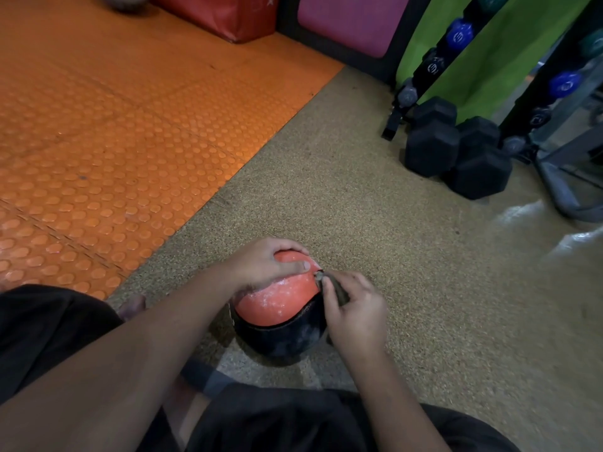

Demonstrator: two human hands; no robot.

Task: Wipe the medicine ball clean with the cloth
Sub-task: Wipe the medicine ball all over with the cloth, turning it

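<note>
Speckled tan floor (375, 197) meets an orange studded mat (107, 125) on its left; black dumbbells (456, 148) sit before a green wall (502, 60) beyond it.

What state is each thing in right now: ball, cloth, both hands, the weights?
medicine ball: on the floor, orange part wet and shiny
cloth: bunched, pressed to the ball's right side
left hand: gripping the ball's top
right hand: holding the cloth
black dumbbells: lying on the floor by the rack
</note>
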